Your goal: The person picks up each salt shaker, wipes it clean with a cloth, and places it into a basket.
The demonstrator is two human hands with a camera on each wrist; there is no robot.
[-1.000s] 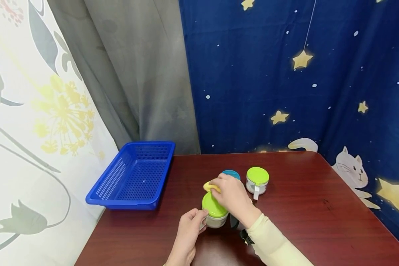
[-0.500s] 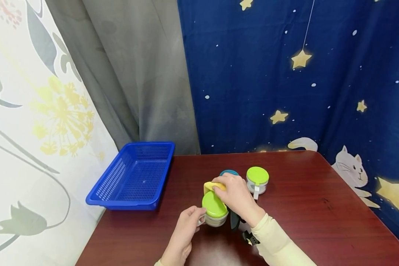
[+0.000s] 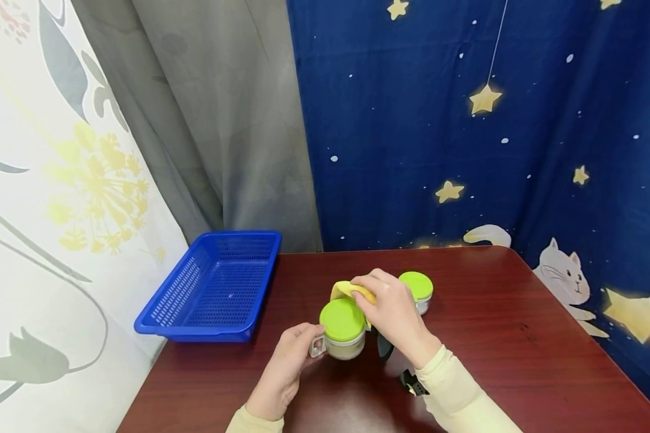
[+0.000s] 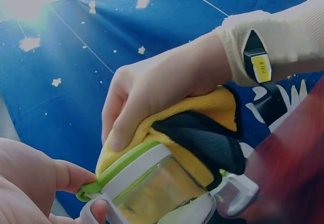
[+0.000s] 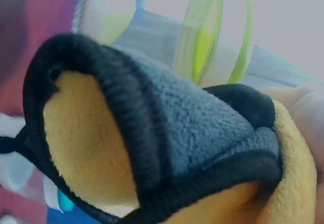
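Observation:
My left hand point(image 3: 289, 358) pinches the white handle of a clear jar point(image 4: 162, 188) with a green lid point(image 3: 342, 320). In the left wrist view the thumb presses the lid's tab. My right hand point(image 3: 392, 310) grips a yellow and dark grey cloth point(image 3: 353, 290) with black edging. The cloth point(image 4: 197, 107) is wrapped against the far right side of the jar, and its loose end hangs down beside it. Close up in the right wrist view, the folded cloth point(image 5: 197, 127) covers much of the frame, with the jar's lid behind it.
Behind my right hand stands a second green-lidded jar point(image 3: 417, 285). A teal lid point(image 5: 65, 202) shows at the edge of the right wrist view. The blue plastic basket point(image 3: 195, 332) sits at the table's left side. Curtains hang behind the dark red table point(image 3: 520, 361).
The jar has shifted slightly up and left in my left hand. My right hand has slid the cloth across behind the lid toward the right. The blue-lidded jar is now hidden behind that hand.

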